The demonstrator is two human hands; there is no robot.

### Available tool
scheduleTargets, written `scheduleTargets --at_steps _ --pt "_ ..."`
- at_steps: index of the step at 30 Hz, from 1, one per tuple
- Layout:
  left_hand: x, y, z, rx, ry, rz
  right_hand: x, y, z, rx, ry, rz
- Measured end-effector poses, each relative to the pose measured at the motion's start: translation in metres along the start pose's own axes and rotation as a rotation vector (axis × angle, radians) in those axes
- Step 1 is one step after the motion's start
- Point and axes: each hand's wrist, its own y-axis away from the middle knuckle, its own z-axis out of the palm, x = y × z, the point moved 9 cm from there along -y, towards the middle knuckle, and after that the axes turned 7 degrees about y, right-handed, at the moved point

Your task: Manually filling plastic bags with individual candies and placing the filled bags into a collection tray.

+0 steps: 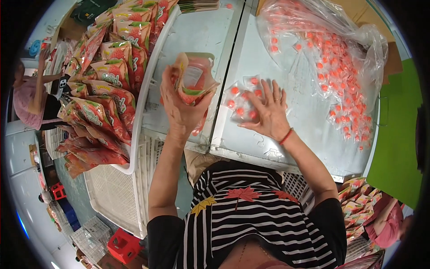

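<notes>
My left hand (pixel 179 101) is wrapped round a pink and green stand-up pouch (pixel 210 83), whose mouth gapes toward me so that its pale inside shows. To the right of the table seam, my right hand (pixel 270 110) lies palm down with fingers spread. Beneath and beside its fingers are several small clear packets (pixel 235 90), each with a round red-orange piece inside. Some of these packets are hidden under the palm. A red cord circles my right wrist and a ring is on one finger.
A large clear plastic bag (pixel 371 49) at the right spills a heap of similar small packets (pixel 342 78) onto the pale table (pixel 268 54). A white tray (pixel 142 103) at the left holds rows of filled pouches (pixel 112 74). Flat pouches (pixel 197 5) are stacked far back. Other people are at both sides.
</notes>
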Motion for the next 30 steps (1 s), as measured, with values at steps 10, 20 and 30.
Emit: scheduleTargets --at_steps 10,20,30 --pt "0.013 0.012 0.012 -0.11 -0.019 -0.036 -0.001 0.007 0.006 0.127 -0.038 0.026" --pt "0.021 0.016 0.038 -0.324 -0.134 0.143 0.005 -0.049 -0.073 0.255 -0.436 0.005" --pt "0.035 0.013 0.06 -0.374 0.036 0.139 -0.038 -0.091 -0.075 0.157 -0.247 -0.097"
